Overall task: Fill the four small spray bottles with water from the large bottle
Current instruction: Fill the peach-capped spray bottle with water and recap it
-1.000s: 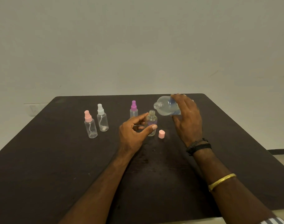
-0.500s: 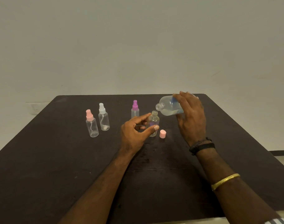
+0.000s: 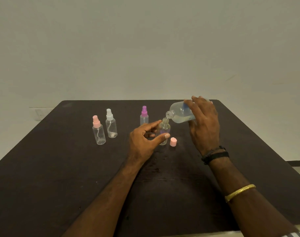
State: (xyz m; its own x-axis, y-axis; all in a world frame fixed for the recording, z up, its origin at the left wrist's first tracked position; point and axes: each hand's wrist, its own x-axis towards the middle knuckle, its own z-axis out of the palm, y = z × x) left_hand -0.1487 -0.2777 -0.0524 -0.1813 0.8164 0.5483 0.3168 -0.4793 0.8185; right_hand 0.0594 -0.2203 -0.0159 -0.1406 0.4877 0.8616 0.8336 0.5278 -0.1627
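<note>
On the dark table (image 3: pixel 43 177), seen from the head camera, 4 small spray bottles stand in a loose row. At the left is 1 with a pink sprayer top (image 3: pixel 98 131), just beside it 1 with a white sprayer top (image 3: pixel 111 124), and further right, apart from those 2, 1 with a purple sprayer top (image 3: pixel 144 116). All 3 stand upright with their tops on.

The open small bottle (image 3: pixel 164 130) stands upright in front of the purple-topped one, its neck bare. The left hand (image 3: pixel 144 142) steadies it, thumb tip pressed against its front and index finger reaching along its far side, the other fingers curled; how firmly it grips cannot be told. A pink cap (image 3: pixel 173 142) sits on the table just to the right of this bottle.

The right hand (image 3: pixel 204 124) grips the large bottle (image 3: pixel 180 112) from above, fingers wrapped over its body. The large bottle is tipped nearly on its side, its uncapped mouth pointing down-left and sitting right at the small bottle's neck. Clear water lies along its lower side. The right wrist wears a black band (image 3: pixel 216 155), and a gold bangle (image 3: pixel 239 192) sits further up the forearm.
</note>
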